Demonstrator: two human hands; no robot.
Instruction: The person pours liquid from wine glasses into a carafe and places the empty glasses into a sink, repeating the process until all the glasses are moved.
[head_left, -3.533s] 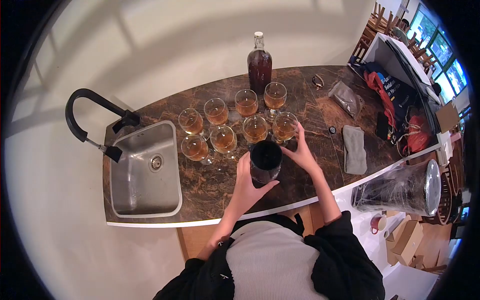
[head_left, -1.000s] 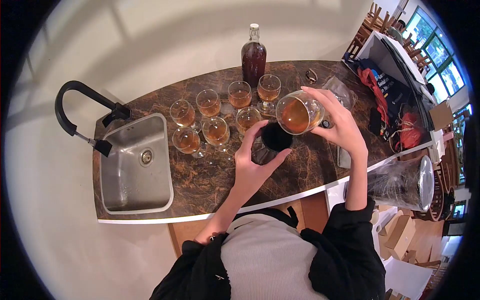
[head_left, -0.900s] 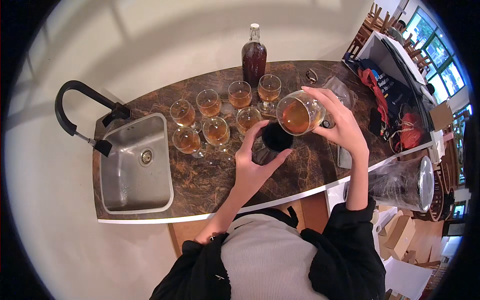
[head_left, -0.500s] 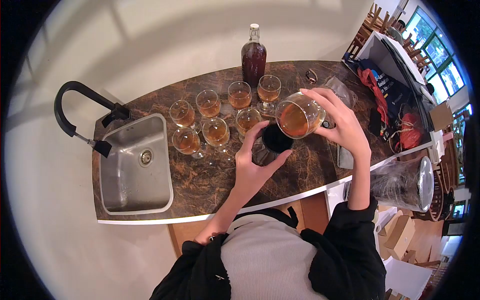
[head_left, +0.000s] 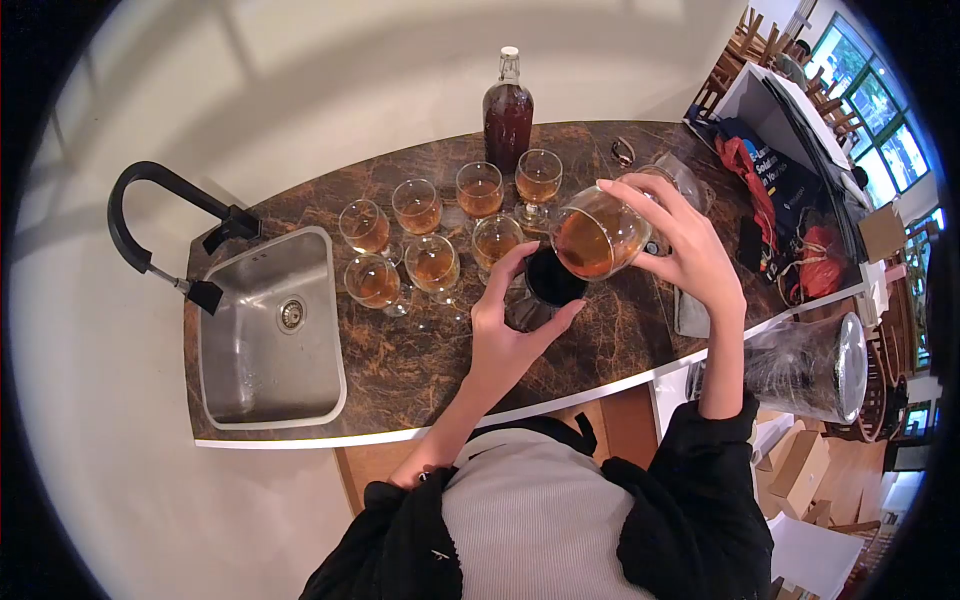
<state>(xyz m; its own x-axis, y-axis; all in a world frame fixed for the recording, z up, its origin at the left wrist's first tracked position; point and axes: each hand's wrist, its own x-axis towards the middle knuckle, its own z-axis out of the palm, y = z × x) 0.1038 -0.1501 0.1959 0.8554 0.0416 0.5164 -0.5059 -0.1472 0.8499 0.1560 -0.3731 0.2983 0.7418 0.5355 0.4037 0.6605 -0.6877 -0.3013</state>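
The right hand (head_left: pixel 690 250) grips a tilted glass (head_left: pixel 598 238) whose rim hangs just above the dark jar (head_left: pixel 545 288), clasped by the left hand (head_left: pixel 505 335) near the worktop's front edge.

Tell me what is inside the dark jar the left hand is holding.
The dark jar looks black inside through its open mouth; any liquid level cannot be made out. The left hand wraps its side, and the tilted glass in the right hand overlaps its rim.

A home kitchen or bar corner was indicated: a brown marbled counter (head_left: pixel 420 360) set against a plain wall, a steel sink (head_left: pixel 270 330) with black tap (head_left: pixel 160 225) sunk at its left end. Wooden chairs (head_left: pixel 745 50) were seen beyond its far right corner, cardboard boxes (head_left: pixel 800 470) below the right edge.
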